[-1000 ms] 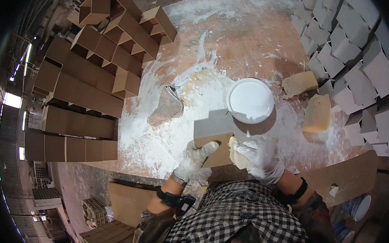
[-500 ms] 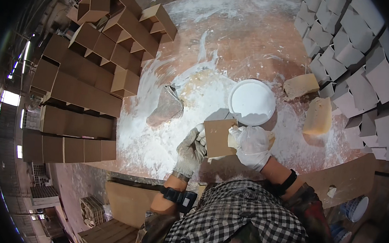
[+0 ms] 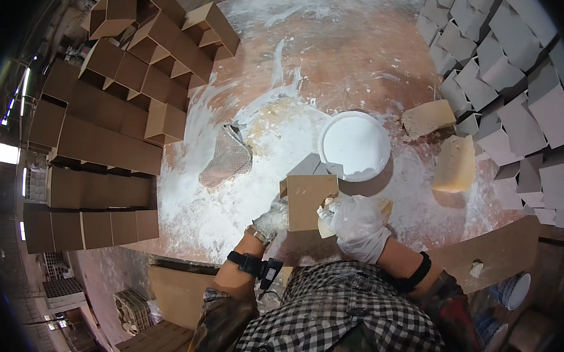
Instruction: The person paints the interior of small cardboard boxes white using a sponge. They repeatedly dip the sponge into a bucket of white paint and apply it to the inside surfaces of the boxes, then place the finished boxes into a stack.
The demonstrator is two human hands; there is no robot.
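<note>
My left hand [image 3: 271,220], in a pale knit glove, grips the left side of a small brown box [image 3: 310,204]; some fingers are hidden by it. My right hand [image 3: 359,226], in a whitish glove with a loose plastic-like cover, is closed round a pale yellow sponge [image 3: 325,227], which shows only at its edges. Sponge and fingers press against the box's right edge. Just beyond the box stands a round white tub [image 3: 355,145] of smooth white paste or liquid.
A white-smeared table [image 3: 343,49] spreads ahead. Brown open boxes [image 3: 111,139] are stacked at left, whitened ones [image 3: 511,126] at right. Two yellow foam blocks [image 3: 454,163] [image 3: 428,119] lie right of the tub. Left of it is a crumpled greyish cloth [image 3: 228,159]. A curved brown board [image 3: 492,256] borders the near right.
The box has turned, so a narrow side face now shows at its left. My left hand has shifted down and left along it. The whole view has swung slightly.
</note>
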